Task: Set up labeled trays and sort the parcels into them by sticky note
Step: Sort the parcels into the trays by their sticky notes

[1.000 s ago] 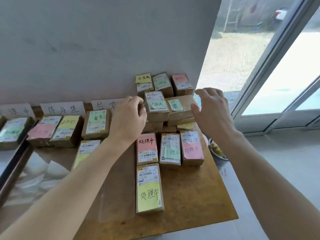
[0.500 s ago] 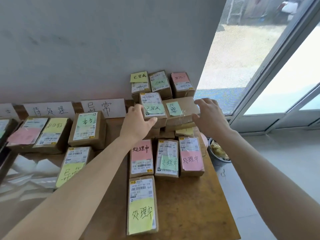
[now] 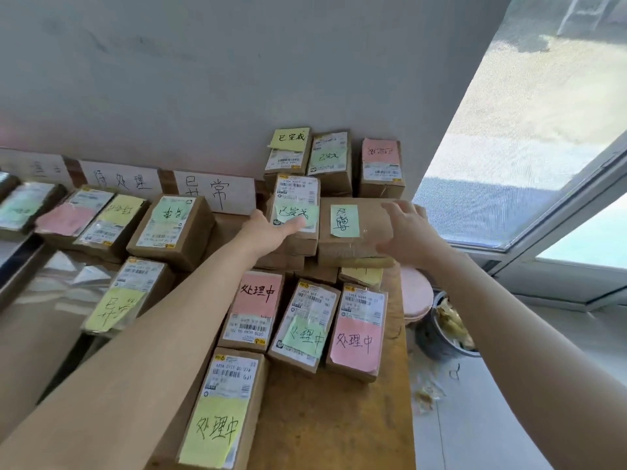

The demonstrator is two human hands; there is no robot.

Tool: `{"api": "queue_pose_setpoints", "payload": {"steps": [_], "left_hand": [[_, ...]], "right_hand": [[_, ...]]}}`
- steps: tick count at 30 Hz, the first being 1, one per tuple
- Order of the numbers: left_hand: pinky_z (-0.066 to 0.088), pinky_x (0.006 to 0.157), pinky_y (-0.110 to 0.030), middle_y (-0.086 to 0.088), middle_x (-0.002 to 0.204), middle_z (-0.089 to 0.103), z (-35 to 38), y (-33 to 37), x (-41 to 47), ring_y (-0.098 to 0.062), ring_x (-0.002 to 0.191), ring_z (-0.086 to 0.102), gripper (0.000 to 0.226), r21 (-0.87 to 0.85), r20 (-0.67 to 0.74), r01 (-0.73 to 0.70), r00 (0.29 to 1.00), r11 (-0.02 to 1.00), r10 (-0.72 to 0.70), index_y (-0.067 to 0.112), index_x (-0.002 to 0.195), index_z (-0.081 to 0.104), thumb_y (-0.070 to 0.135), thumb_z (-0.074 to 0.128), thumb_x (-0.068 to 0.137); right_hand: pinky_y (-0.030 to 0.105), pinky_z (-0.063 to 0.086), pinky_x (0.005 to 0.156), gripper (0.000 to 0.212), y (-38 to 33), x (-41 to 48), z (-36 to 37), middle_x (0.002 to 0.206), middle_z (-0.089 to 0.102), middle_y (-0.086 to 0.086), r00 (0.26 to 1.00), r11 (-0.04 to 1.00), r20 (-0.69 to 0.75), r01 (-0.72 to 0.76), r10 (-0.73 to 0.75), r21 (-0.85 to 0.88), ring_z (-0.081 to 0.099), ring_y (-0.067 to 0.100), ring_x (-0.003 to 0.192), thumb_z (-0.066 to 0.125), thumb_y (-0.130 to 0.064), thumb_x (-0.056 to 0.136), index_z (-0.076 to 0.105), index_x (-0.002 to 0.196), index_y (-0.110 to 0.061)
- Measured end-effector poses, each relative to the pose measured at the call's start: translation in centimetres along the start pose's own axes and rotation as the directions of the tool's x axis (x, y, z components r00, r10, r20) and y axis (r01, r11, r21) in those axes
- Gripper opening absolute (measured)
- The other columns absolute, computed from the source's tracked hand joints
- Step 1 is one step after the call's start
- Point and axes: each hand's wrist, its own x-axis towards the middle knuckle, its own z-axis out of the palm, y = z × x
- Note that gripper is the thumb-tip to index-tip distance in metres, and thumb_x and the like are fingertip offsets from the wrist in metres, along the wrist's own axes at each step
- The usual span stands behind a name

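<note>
Brown parcels with coloured sticky notes lie stacked at the back of the wooden table (image 3: 332,418). My left hand (image 3: 264,232) grips the left side of a stacked parcel with a green note (image 3: 298,195), its thumb lying across the note. My right hand (image 3: 410,232) holds the right end of the wider parcel with a green note (image 3: 366,215) beside it, fingers over the top edge and thumb on the front face. Three more parcels (image 3: 330,161) stand behind against the wall. Several parcels with pink, green and yellow notes (image 3: 354,337) lie in front.
Handwritten paper labels (image 3: 217,191) lean on the wall above parcels grouped at the left (image 3: 169,225). A clear plastic sheet (image 3: 57,286) lies at the left. Off the table's right edge stand a pink stool (image 3: 415,293) and a dark bin (image 3: 437,337), under a window.
Both hands have reached forward from above the table to the stack. The left now grips the green-note parcel; the right has closed on the wider parcel's end.
</note>
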Motion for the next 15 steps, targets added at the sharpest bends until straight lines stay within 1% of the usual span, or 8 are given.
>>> {"api": "queue_pose_setpoints", "payload": {"steps": [2,3,6,8,10,12,14,15], "left_hand": [[0.042,0.092,-0.035,0.004,0.118,0.052,0.5,0.2,0.4,-0.018,0.11,0.049,0.06,-0.073,-0.01,0.002,1.0,0.997,-0.003,0.014,0.126,0.043,0.048,0.067,0.082],[0.043,0.09,-0.033,0.006,0.112,0.053,0.6,0.3,0.5,-0.016,0.105,0.052,0.046,-0.106,-0.01,0.004,1.0,0.994,-0.005,0.018,0.115,0.046,0.043,0.068,0.083],[0.049,0.093,-0.04,-0.001,0.111,0.066,0.6,0.0,1.3,-0.019,0.099,0.062,0.031,-0.189,-0.005,0.05,0.999,0.981,-0.052,0.019,0.094,0.055,0.034,0.075,0.077],[0.049,0.093,-0.042,-0.003,0.106,0.068,0.8,0.2,1.6,-0.02,0.097,0.064,0.024,-0.207,0.004,0.071,0.997,0.976,-0.072,0.021,0.085,0.055,0.029,0.076,0.076],[0.05,0.09,-0.041,-0.003,0.1,0.068,1.0,0.7,1.8,-0.021,0.095,0.064,0.023,-0.206,0.019,0.115,0.993,0.972,-0.113,0.021,0.083,0.053,0.027,0.075,0.077],[0.052,0.079,-0.034,-0.003,0.097,0.069,1.1,1.1,2.0,-0.019,0.092,0.064,0.022,-0.179,0.037,0.147,0.989,0.973,-0.142,0.02,0.087,0.057,0.028,0.074,0.076],[0.048,0.065,-0.027,-0.002,0.094,0.069,1.0,1.4,2.1,-0.017,0.089,0.063,0.024,-0.161,0.053,0.159,0.987,0.974,-0.152,0.019,0.091,0.061,0.029,0.075,0.075],[0.045,0.062,-0.026,-0.002,0.093,0.069,1.0,1.4,2.2,-0.016,0.087,0.063,0.024,-0.163,0.055,0.16,0.987,0.974,-0.153,0.019,0.091,0.062,0.029,0.075,0.075]], "right_hand": [[0.046,0.031,0.106,0.085,0.9,0.9,0.1,0.152,0.021,0.006,0.999,1.0,0.042,0.008,-0.009,0.028,0.014,0.031,0.138,0.069,-0.023,0.08,0.019,0.148,-0.015],[0.045,0.031,0.106,0.088,1.3,1.3,0.2,0.152,0.02,0.005,0.998,0.999,0.061,0.011,-0.014,0.045,0.014,0.031,0.138,0.07,-0.023,0.079,0.017,0.148,-0.016],[0.041,0.032,0.105,0.093,2.1,2.5,0.5,0.151,0.017,0.004,0.993,0.997,0.112,0.036,-0.044,0.073,0.013,0.03,0.137,0.072,-0.023,0.076,0.013,0.149,-0.016],[0.043,0.031,0.105,0.1,2.6,3.3,0.7,0.153,0.012,0.002,0.988,0.996,0.143,0.051,-0.062,0.075,0.012,0.031,0.138,0.074,-0.026,0.073,0.009,0.149,-0.019],[0.046,0.029,0.107,0.107,2.9,4.0,1.0,0.155,0.003,-0.002,0.983,0.996,0.173,0.054,-0.066,0.075,0.01,0.033,0.14,0.076,-0.029,0.07,0.004,0.15,-0.023],[0.047,0.029,0.11,0.114,3.3,4.5,1.2,0.155,-0.003,-0.005,0.977,0.995,0.2,0.054,-0.07,0.084,0.009,0.033,0.141,0.078,-0.031,0.067,0.0,0.15,-0.024],[0.046,0.03,0.111,0.119,3.6,5.0,1.4,0.154,-0.005,-0.006,0.973,0.994,0.213,0.065,-0.083,0.087,0.01,0.032,0.141,0.08,-0.031,0.064,-0.002,0.149,-0.024],[0.047,0.031,0.11,0.121,3.8,5.1,1.5,0.154,-0.005,-0.006,0.971,0.993,0.22,0.072,-0.09,0.09,0.011,0.031,0.14,0.08,-0.031,0.062,-0.003,0.149,-0.025]]}}
